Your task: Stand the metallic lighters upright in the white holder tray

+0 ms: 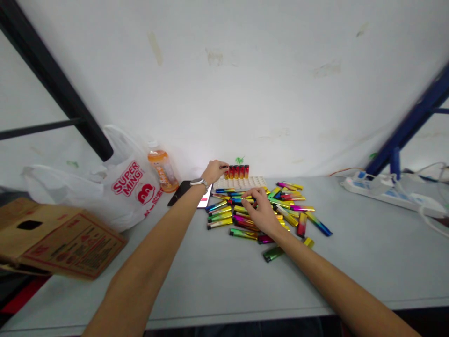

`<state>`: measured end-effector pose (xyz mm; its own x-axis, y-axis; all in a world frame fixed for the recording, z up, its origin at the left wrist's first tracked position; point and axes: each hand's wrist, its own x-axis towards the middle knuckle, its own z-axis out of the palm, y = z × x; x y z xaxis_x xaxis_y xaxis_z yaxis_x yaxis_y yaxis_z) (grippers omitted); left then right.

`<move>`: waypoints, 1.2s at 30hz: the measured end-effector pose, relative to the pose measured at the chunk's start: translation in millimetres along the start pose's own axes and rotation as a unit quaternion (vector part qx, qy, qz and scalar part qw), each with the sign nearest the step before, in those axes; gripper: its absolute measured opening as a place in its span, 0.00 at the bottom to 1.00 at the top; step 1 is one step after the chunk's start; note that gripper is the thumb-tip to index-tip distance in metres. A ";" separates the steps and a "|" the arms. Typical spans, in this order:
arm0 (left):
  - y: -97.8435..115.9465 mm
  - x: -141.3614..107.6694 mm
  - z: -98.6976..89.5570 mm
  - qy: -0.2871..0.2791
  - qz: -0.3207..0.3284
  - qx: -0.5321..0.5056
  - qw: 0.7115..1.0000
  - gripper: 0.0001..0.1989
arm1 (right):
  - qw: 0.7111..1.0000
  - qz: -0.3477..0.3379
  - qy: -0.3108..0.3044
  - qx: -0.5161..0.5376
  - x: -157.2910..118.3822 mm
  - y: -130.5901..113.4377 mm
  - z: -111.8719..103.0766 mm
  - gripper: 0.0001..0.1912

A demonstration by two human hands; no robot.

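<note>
My left hand (215,172), with a watch on the wrist, reaches to the left end of a row of red-and-gold lighters (239,172). Its fingertips pinch the top of the endmost lighter (226,173). The row stands upright in a white tray with many holes (257,181) by the wall. My right hand (260,211) is over a loose pile of shiny lighters (219,217) in gold, green, blue, pink and red. Its thumb and forefinger are apart above a blue lighter; the other fingers are bent, and the pile hides what lies under the palm.
Left of the tray lie a lit phone (204,202) and a black flat object (179,193). An orange drink bottle (163,169), a white plastic bag (129,196) and a cardboard box (75,243) stand further left. A power strip (389,192) with cables lies at the right.
</note>
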<state>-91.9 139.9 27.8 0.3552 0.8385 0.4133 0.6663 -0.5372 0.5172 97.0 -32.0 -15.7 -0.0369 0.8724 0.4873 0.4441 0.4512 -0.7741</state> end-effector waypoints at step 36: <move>-24.0 -6.9 15.3 0.074 0.014 -0.172 0.982 0.13 | 0.999 -0.037 -0.017 -0.015 4.2 -2.6 -2.5 0.06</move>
<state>-100.3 148.4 1.0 0.2536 0.8145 0.5218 0.3871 -0.5798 0.7169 97.9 -29.9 -10.7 -0.0998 0.8433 0.5281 0.4665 0.5085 -0.7238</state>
